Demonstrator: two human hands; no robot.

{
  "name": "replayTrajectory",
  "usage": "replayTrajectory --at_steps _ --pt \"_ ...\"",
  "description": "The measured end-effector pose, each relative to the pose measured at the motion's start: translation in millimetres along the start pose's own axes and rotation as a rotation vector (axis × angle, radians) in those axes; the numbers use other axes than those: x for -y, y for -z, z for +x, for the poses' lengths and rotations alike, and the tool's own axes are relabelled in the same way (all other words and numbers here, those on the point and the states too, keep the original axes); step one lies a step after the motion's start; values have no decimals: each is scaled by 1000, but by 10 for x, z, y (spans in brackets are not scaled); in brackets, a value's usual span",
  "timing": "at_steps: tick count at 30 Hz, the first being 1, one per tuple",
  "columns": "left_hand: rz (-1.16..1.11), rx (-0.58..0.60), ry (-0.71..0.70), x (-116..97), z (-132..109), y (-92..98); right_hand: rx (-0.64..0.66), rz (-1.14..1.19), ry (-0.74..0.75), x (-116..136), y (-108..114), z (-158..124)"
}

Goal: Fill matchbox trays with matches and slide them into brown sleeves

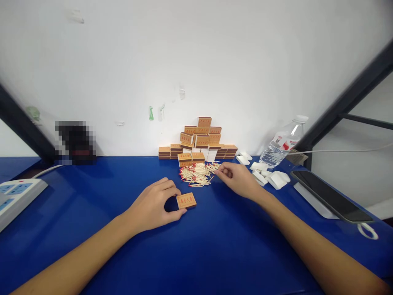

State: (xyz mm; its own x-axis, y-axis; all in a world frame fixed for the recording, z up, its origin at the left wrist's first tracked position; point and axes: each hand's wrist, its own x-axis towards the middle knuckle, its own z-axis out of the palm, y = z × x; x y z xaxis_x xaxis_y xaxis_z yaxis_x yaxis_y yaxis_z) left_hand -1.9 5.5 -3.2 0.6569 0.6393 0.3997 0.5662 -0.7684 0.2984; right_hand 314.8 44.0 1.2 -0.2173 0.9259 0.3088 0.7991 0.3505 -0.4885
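An orange matchbox (186, 200) lies flat on the blue table (215, 250), and my left hand (155, 207) is closed round its left end with thumb and fingers. Beyond it is a loose heap of red-tipped matches (197, 173). My right hand (239, 179) rests at the heap's right edge, fingers curled and pinched together at the matches. What the pinch holds is too small to make out. Against the white wall stands a pile of orange matchboxes (199, 141).
White inner trays (264, 174) lie scattered at the right, next to a tilted plastic water bottle (282, 145). A dark phone (331, 194) lies on a stand at the right edge. A white power strip (15, 196) sits at the far left.
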Motion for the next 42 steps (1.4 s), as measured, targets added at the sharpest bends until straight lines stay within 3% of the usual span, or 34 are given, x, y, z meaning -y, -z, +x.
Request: replayTrajectory --at_steps 6,13,19,25,34,42 --pt "3 -36 9 -5 31 29 -61 -131 -61 -154 157 20" --pt "23 -36 19 15 46 34 -195 -382 -154 -340 545 -6" --pt "68 -41 9 54 52 91 4 -517 -251 -673 817 -67" --pt "130 -38 5 134 47 174 146 -431 -285 -888 931 -105" --pt "231 13 9 243 38 305 172 -400 -327 -876 940 -128" --pt "280 41 121 380 50 519 102 -321 -157 -501 926 -163"
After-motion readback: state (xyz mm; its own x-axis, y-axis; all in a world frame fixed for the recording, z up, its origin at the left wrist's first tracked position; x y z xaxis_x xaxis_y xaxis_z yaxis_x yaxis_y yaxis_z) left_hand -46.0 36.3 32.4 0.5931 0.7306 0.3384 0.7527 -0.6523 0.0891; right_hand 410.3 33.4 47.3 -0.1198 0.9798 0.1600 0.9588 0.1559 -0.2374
